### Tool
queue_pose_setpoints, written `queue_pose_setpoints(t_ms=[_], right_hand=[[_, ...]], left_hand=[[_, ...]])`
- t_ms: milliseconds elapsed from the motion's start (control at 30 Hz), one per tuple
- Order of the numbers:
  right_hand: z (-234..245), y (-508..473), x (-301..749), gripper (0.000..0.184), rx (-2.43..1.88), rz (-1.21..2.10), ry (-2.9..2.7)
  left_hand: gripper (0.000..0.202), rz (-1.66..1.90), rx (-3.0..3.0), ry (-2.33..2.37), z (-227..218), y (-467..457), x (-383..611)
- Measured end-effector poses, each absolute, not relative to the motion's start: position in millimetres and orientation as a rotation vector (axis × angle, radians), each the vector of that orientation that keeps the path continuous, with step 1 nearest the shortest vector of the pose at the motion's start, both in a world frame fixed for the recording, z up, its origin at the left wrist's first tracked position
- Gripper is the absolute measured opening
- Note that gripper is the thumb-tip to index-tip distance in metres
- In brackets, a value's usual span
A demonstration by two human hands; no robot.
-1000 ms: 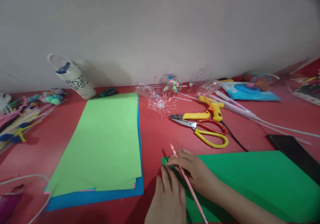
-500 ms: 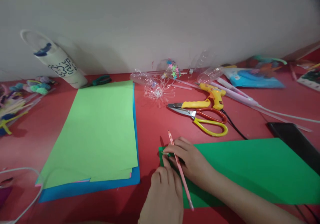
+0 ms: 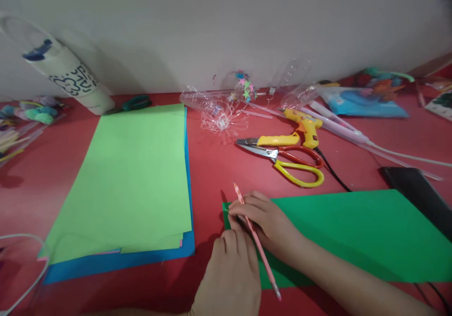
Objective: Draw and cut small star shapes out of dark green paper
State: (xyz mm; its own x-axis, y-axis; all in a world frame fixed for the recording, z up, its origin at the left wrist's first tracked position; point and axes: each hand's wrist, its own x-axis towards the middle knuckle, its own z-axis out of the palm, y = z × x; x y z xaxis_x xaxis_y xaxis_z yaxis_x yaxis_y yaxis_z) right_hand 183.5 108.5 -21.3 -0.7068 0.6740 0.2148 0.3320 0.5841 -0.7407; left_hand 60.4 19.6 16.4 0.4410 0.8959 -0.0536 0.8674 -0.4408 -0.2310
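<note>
A dark green sheet of paper (image 3: 353, 236) lies flat at the front right of the red table. At its left edge the fingertips of both my hands meet, around something small and pale that they mostly hide. My right hand (image 3: 263, 217) rests on the sheet with curled fingers, and a pink pencil (image 3: 259, 247) is tucked between them. The pencil slants, its point away from me and its eraser end near me. Close beside it, my left hand (image 3: 229, 269) is closed with fingers bent, back upward; what they grip is hidden.
Light green paper (image 3: 141, 174) lies stacked over blue at left. Ahead are scissors (image 3: 278, 155), a yellow cutter (image 3: 275, 140) and a yellow glue gun (image 3: 305, 126). A white bottle (image 3: 77, 80) stands back left; a black phone-like object (image 3: 416, 193) lies right.
The view has shifted slightly, moving the bottle and stacked paper left and upward in the picture. My fingertips stay at the green sheet's left edge, now covering more of the pale thing.
</note>
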Motion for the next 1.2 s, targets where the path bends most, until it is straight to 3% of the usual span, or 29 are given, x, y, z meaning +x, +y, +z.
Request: queue_pose_setpoints(t_ms=[767, 1000, 1200], right_hand=[[-19, 114, 187, 0.02, -0.779, 1.149, -2.213], [-6, 114, 199, 0.023, -1.187, 1.418, -1.683], [8, 116, 188, 0.011, -1.241, 1.417, -1.778]], left_hand=[[0.06, -0.096, -2.518, -1.562, 11, 30, 63], [0.066, -0.016, -2.501, -1.688, 1, 27, 67], [0.068, -0.031, -2.534, -1.686, -2, 21, 65]])
